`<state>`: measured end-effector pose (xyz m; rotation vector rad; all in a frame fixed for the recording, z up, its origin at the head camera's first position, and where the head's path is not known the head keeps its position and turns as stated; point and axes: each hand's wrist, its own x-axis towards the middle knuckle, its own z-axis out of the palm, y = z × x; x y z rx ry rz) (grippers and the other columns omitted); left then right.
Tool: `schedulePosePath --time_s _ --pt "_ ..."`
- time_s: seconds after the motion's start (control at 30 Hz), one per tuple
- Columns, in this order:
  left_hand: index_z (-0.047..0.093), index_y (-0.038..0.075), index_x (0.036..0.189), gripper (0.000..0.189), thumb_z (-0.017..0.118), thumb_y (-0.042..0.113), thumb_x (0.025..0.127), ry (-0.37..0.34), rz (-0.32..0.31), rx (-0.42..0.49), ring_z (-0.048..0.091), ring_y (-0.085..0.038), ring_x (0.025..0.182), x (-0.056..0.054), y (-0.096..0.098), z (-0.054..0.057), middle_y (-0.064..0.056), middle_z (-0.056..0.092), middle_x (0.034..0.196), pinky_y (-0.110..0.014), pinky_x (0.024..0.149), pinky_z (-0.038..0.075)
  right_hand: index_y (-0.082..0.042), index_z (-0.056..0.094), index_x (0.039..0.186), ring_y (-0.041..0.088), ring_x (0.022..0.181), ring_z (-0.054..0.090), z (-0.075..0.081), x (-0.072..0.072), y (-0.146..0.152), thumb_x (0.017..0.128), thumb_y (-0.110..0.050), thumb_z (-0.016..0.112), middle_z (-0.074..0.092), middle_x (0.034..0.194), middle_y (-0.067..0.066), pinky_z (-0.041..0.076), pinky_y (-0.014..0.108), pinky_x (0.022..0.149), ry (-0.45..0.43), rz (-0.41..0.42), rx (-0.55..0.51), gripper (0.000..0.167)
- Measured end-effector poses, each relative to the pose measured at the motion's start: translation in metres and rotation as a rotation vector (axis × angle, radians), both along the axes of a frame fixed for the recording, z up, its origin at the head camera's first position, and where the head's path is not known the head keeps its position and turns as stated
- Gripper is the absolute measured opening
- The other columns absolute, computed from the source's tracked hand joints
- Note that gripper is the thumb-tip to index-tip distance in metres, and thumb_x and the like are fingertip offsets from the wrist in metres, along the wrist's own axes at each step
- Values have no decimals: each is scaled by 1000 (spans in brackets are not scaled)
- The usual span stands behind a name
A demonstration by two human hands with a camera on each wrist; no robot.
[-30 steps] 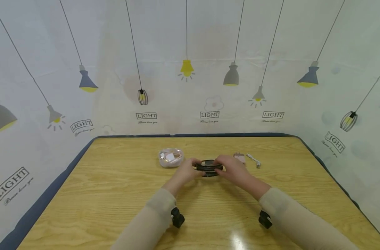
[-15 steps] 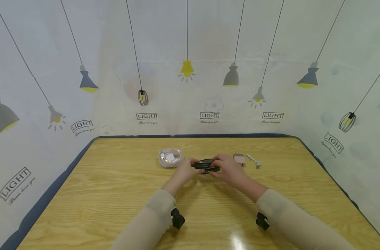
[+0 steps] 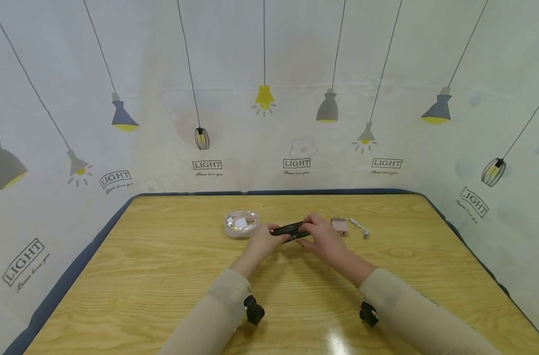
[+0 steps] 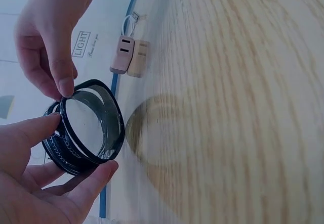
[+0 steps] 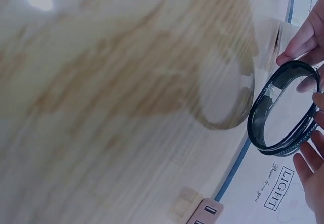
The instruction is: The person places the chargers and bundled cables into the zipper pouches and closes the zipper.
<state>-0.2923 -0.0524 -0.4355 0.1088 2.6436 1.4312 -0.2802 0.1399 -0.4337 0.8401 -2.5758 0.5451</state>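
Over the middle of the table, a small round zip pouch with black trim and see-through panels is held up between both hands. My left hand grips its left side, thumb and fingers on opposite edges. On the other side, my right hand pinches the rim with thumb and fingers. Zipper teeth run along the dark side band of the pouch in the left wrist view. That view looks through the clear panel, and no contents can be made out. The right hand's fingers partly cover the pouch in the head view.
A clear plastic box with a cable and a white piece inside stands left of the pouch. Right of the hands lie a pink plug charger and a short white cable. A printed curtain hangs behind the table.
The pouch has tilted, its right end rising, and shows a narrower side to the head camera. My right hand has shifted slightly left and upward along the rim; my left hand keeps its hold.
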Motion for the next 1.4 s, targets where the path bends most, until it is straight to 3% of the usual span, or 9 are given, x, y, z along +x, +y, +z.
schedulePosePath --time_s 0.43,0.7,0.87,1.23,1.4 --pt "66 1 120 40 74 23 88 71 14 -8 61 -27 102 0 4 -4 -15 64 117 -42 83 52 -11 70 86 19 80 56 5 1 -15 81 -24 82 55 89 1 52 36 70 -129 -139 75 18" --pt "67 4 119 37 75 23 88 82 28 7 57 -20 81 1 1 -4 -11 65 107 -34 67 48 -12 70 89 21 86 63 9 2 -25 85 -24 78 65 91 2 54 38 73 -278 -200 44 15" --pt "66 3 120 40 76 20 86 75 31 -8 56 -20 80 2 0 -3 -13 65 107 -33 67 47 -12 69 93 20 86 65 11 3 -29 87 -23 76 68 93 4 54 37 73 -369 -206 38 15" --pt "65 0 120 43 79 17 83 73 48 -57 62 -22 86 -1 -1 -5 -15 66 111 -36 72 52 -12 73 87 17 79 61 4 1 -32 85 -22 78 63 85 -1 53 38 75 -335 -147 45 11" --pt "65 1 121 42 79 13 83 79 42 -66 61 -19 77 0 -1 -4 -11 68 96 -31 64 50 -12 72 86 18 81 62 4 2 -34 84 -23 78 62 86 0 53 39 75 -349 -155 53 13"
